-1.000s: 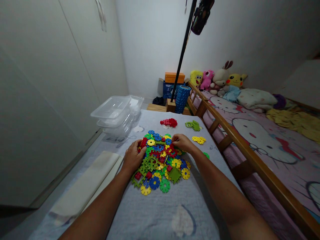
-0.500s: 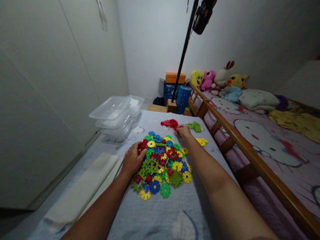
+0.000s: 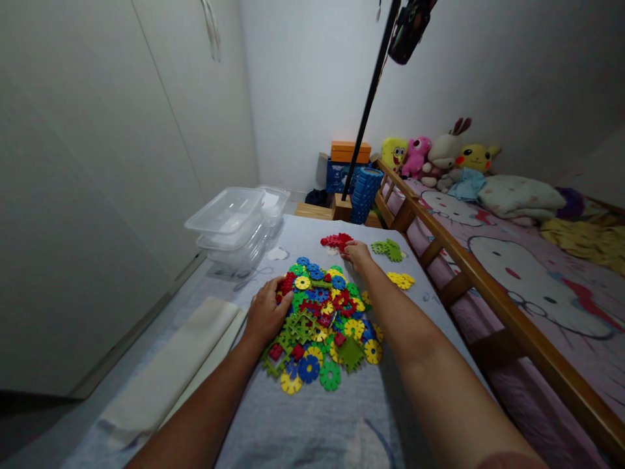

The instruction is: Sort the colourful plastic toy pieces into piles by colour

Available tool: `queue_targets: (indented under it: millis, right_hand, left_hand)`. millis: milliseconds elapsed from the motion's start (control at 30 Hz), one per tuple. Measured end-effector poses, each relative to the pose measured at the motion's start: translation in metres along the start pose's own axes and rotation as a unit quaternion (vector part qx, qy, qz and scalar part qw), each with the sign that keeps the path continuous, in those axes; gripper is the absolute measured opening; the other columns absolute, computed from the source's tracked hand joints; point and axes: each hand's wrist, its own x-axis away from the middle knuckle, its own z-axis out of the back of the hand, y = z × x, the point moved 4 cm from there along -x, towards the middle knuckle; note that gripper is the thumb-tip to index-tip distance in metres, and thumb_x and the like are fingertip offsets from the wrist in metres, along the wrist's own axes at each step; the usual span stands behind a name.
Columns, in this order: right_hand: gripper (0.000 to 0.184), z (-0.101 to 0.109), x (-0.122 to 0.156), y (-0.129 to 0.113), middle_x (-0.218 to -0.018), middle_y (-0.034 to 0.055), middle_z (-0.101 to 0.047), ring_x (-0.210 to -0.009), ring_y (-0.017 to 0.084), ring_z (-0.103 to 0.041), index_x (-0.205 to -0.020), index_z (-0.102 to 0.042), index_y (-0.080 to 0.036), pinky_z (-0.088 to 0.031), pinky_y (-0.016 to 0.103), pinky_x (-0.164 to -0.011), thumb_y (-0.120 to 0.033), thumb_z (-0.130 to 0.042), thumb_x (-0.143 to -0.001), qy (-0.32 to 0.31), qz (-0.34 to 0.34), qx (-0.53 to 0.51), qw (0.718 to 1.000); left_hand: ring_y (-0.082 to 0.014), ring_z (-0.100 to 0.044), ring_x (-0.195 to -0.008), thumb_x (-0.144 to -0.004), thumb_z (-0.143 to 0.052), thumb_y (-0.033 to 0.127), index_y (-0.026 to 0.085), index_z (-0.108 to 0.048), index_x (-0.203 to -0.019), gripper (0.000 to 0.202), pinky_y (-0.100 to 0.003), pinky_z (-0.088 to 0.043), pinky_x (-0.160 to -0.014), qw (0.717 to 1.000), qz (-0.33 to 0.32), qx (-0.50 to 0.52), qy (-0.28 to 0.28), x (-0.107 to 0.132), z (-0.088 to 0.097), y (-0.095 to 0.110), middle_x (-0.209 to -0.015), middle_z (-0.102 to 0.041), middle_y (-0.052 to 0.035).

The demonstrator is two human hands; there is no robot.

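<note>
A mixed heap of plastic interlocking pieces lies on the cloth-covered table, with red, blue, yellow and green discs and squares. My left hand rests against the heap's left edge, thumb apart from the fingers, beside some red pieces. Farther back, my right hand is closed at the right end of a red pile. A red piece shows at its fingertips, partly hidden by them. Green pieces lie to the right of this hand, and a small yellow pile is beyond the right forearm.
Stacked clear plastic containers stand at the table's back left. Folded white cloth lies along the left side. A wooden bed rail runs along the right. Behind the table rise a black pole and a blue foam roller.
The whole view has shifted slightly, so things appear farther right. My right hand stays at the red pile, its fingers moved a little closer to it. My left hand stays at the heap.
</note>
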Motion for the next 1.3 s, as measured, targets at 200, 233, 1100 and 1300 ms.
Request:
queue_targets:
  millis: [200,233,1100,1300]
  right_hand:
    - [0.019,0.007,0.002,0.004,-0.064,-0.0036,-0.057,-0.052,0.008,-0.052,-0.08,-0.059,-0.018,-0.044,0.018,-0.052,-0.006,-0.058,-0.065,-0.011,0.031,0.031,0.999]
    - [0.019,0.01,0.004,0.004,-0.065,-0.0038,-0.058,-0.052,0.007,-0.052,-0.081,-0.06,-0.018,-0.044,0.018,-0.053,-0.007,-0.058,-0.065,-0.012,0.039,0.039,0.998]
    - [0.021,-0.028,0.077,-0.024,-0.078,0.0019,-0.07,-0.073,0.014,-0.062,-0.084,-0.074,-0.014,-0.046,0.023,-0.069,-0.009,-0.057,-0.071,-0.239,0.235,0.3,0.893]
    - [0.019,-0.045,0.126,-0.043,-0.087,0.0034,-0.075,-0.078,0.014,-0.063,-0.09,-0.077,-0.015,-0.045,0.024,-0.074,-0.012,-0.062,-0.079,-0.326,0.343,0.417,0.776]
  left_hand:
    - [-0.0282,-0.06,-0.118,-0.09,-0.052,0.041,0.019,-0.058,-0.123,0.041,-0.047,-0.045,-0.104,1.0,0.003,-0.004,0.001,0.0,0.0,0.001,-0.126,-0.065,-0.0115]
    - [-0.0282,-0.06,-0.118,-0.09,-0.051,0.041,0.019,-0.058,-0.123,0.041,-0.047,-0.044,-0.104,1.0,0.004,-0.006,0.001,0.0,0.0,0.001,-0.126,-0.065,-0.0116]
    - [-0.0271,-0.061,-0.121,-0.087,-0.055,0.039,0.018,-0.051,-0.132,0.049,-0.048,-0.045,-0.107,0.993,0.044,0.093,0.057,0.0,0.003,-0.004,-0.126,-0.065,-0.0146]
    - [-0.0248,-0.062,-0.118,-0.087,-0.049,0.029,0.018,-0.056,-0.124,0.039,-0.045,-0.046,-0.107,0.981,0.061,0.147,0.11,-0.002,0.005,-0.012,-0.125,-0.065,-0.0132]
